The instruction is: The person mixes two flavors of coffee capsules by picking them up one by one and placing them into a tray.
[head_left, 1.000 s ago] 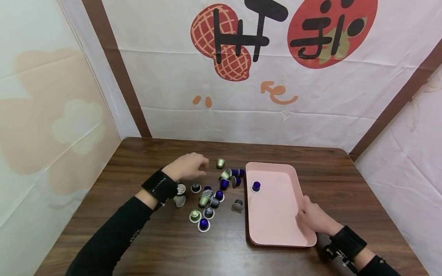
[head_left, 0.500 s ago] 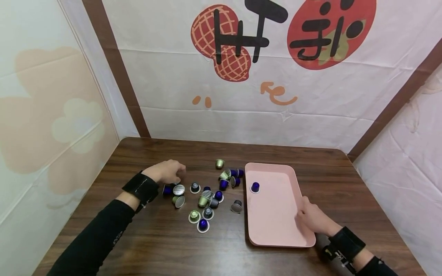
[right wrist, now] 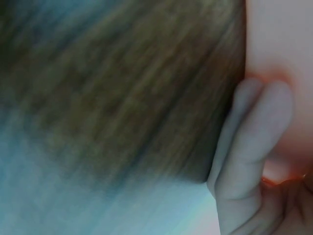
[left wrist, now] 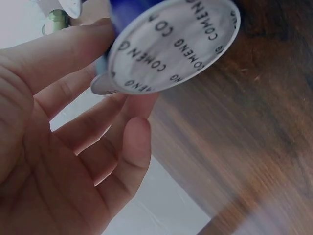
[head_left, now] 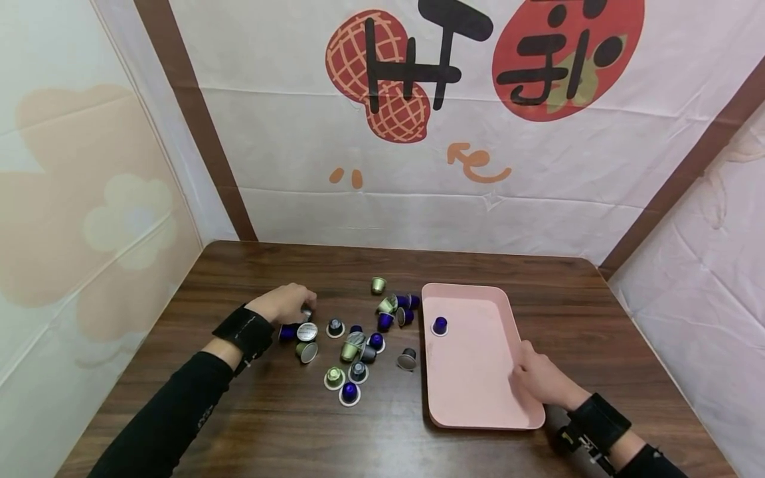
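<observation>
My left hand is at the left of the scattered coffee capsules, pinching a dark grey capsule between thumb and fingers. That capsule is mostly hidden behind a blue capsule, whose printed white lid faces the left wrist camera. Below the hand in the head view are a blue capsule, a capsule with its white lid up and a green capsule on its side. With my right hand I grip the right rim of a pink tray. One blue capsule stands inside the tray, near its left wall.
Several green, blue and grey capsules lie mid-table on the wooden table. Another cluster is close to the tray's left edge, with a grey capsule nearer me. A printed cloth hangs behind the table.
My left hand has moved left from above the middle capsules and now pinches the grey capsule. My right hand stays on the tray rim. The head view has shifted slightly.
</observation>
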A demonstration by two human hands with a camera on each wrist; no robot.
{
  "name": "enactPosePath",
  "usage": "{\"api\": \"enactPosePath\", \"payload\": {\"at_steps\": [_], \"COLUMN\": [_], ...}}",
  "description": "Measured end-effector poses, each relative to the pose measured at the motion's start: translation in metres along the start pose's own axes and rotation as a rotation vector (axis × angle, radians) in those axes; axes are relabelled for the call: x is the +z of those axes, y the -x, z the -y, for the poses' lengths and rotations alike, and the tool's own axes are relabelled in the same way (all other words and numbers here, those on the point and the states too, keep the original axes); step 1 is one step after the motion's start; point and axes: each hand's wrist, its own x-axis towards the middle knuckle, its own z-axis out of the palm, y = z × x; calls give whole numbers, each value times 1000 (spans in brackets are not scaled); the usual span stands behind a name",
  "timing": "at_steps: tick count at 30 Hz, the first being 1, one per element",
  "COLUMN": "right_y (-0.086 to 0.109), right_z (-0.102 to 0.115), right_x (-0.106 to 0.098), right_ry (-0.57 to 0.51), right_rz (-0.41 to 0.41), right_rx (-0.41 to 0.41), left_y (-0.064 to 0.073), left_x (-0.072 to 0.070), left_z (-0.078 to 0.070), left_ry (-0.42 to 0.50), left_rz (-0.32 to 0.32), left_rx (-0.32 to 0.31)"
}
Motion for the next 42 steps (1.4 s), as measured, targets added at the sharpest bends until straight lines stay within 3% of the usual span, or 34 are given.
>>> {"api": "enactPosePath", "payload": {"at_steps": [14, 24, 33, 38, 42], "right_y": [-2, -2, -1, -1, -2], "right_z": [-2, -2, -2, -3, -2], "right_x": [2, 2, 1, 1, 2], "right_ry": [9, 6, -2, -6, -7], "right_rz": [-11, -10, -7, -9, -4], "right_rx": [7, 18, 24, 28, 28], "left_y": [-3, 4, 9, 3, -5], "left_x": [0, -11, -22, -21, -18], "left_z": [3, -11, -43, -69, -93], "left_ry": [-46, -18, 1, 34, 5], "left_rz": [-21, -35, -102, -129, -131], "left_rx": [-36, -35, 58, 145, 195]}}
